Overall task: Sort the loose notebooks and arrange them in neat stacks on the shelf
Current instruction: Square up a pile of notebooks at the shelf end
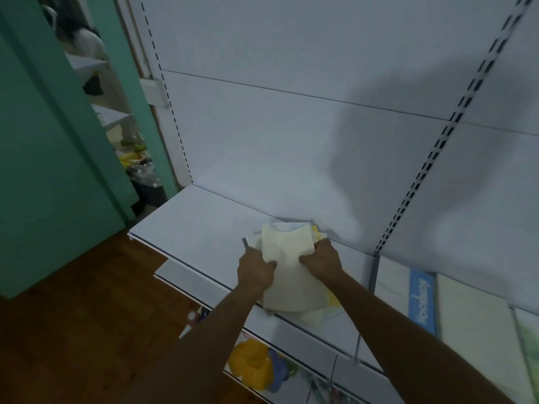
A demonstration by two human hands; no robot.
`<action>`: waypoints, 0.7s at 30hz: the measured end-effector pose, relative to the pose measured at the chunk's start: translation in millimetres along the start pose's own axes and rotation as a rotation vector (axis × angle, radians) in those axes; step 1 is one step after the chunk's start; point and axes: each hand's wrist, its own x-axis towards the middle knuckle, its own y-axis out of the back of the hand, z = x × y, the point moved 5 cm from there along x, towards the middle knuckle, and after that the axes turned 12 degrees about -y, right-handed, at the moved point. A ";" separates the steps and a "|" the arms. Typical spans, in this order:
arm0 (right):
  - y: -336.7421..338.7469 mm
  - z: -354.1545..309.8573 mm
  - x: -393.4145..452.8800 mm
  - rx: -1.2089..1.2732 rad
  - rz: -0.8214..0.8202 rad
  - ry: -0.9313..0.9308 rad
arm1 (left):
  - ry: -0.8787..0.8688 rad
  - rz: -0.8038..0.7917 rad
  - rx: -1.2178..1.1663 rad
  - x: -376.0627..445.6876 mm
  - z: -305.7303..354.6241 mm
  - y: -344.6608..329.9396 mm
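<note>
Only legible print: a blue band [422, 304] on a notebook at the right, white lettering running sideways, looks like "Notebook" but blurred, not sure. That blue-band notebook [393, 287] lies flat in the shelf bay right of a grey divider [374, 272], with a pale cream notebook [472, 322] just beside it on the right and a greenish one [529, 339] at the far right edge.

Loose notebooks [291, 275], a messy cream and white pile with yellow edges poking out on the right, sit on the white shelf [198, 225], overhanging its near edge, left of the divider. No print readable on these covers.

Left hand [256, 272] curled closed on the left edge of the top cream cover, thumb over it. Right hand [322, 260] curled closed on the pile's right edge, thumb pressing the top cover. Both are gripping the pile, which is resting on the shelf.

Lower shelf near the floor: yellow plastic item [250, 365] and a blue one [278, 371] touching it. Wooden floor [87, 316] at left, teal wall [43, 141] far left, another person [84, 42] partly seen through the opening, far left.
</note>
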 end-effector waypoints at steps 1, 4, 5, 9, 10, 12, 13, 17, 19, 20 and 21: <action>2.8 2.3 1.1 0.051 -0.008 -0.016 | 0.004 0.021 -0.092 1.6 3.9 1.0; 20.2 10.3 4.5 0.231 0.004 -0.064 | 0.044 0.087 -0.360 2.4 20.3 0.3; 28.5 13.1 5.6 0.284 0.007 -0.069 | 0.043 0.091 -0.392 1.9 27.8 -2.9; 74.6 32.9 9.1 0.350 0.116 -0.056 | -0.012 0.084 -0.468 -3.4 65.8 -27.9; 86.6 42.2 10.2 0.390 0.130 -0.067 | -0.032 0.068 -0.483 -5.4 76.9 -36.8; 109.1 65.4 11.2 0.507 0.125 -0.104 | -0.080 0.026 -0.501 -10.5 99.8 -56.7; 122.0 78.9 10.7 0.569 0.135 -0.129 | -0.110 0.001 -0.504 -13.6 111.2 -67.9; 176.4 134.9 0.1 0.660 0.237 -0.176 | -0.127 -0.178 -0.547 -37.5 149.7 -122.1; 201.8 166.1 -6.6 0.637 0.322 -0.188 | -0.118 -0.302 -0.556 -55.1 164.3 -152.9; 213.9 182.9 -10.5 0.640 0.367 -0.206 | -0.123 -0.362 -0.541 -64.4 170.3 -167.4; 224.9 198.8 -13.9 0.644 0.408 -0.227 | -0.129 -0.419 -0.521 -73.8 175.3 -180.2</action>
